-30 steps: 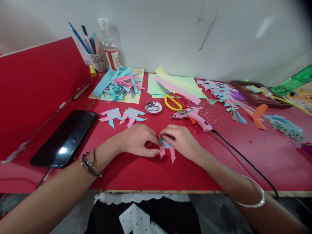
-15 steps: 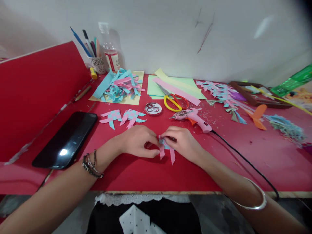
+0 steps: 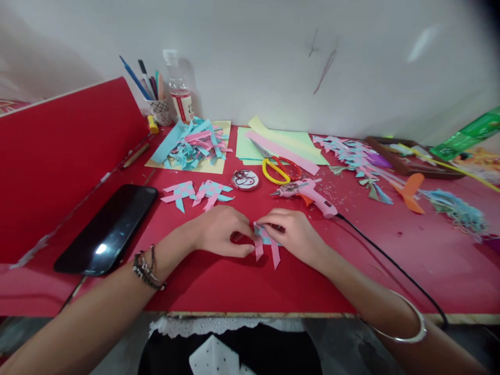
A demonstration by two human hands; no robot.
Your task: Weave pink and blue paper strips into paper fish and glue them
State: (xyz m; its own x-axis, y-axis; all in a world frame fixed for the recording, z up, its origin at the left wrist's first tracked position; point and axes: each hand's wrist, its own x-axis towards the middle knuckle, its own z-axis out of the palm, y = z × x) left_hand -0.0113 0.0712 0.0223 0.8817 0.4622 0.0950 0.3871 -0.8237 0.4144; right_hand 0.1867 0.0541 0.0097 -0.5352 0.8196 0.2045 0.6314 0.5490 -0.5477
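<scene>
Between my two hands, low over the red tabletop, is a small woven piece of pink and light-blue paper strips [image 3: 276, 255], its pink ends pointing toward me. My right hand [image 3: 291, 233] pinches its upper part with thumb and fingers. From the other side, my left hand [image 3: 226, 233] is curled with its fingertips at the piece's left edge; part of the paper is hidden behind the fingers. Two similar woven paper pieces, one on the left [image 3: 179, 194] and one beside it [image 3: 213, 192], lie just beyond my left hand.
A pink glue gun [image 3: 308, 191] with a black cord lies beyond my right hand, near scissors [image 3: 282, 169] and a round lid [image 3: 245, 179]. Paper strips [image 3: 195, 146] are heaped at the back. A phone [image 3: 109, 229] lies left; an orange cutout [image 3: 411, 194] lies right.
The camera view has tipped slightly, so everything sits a little lower in the picture. Both hands stay at the woven paper piece with almost the same grip.
</scene>
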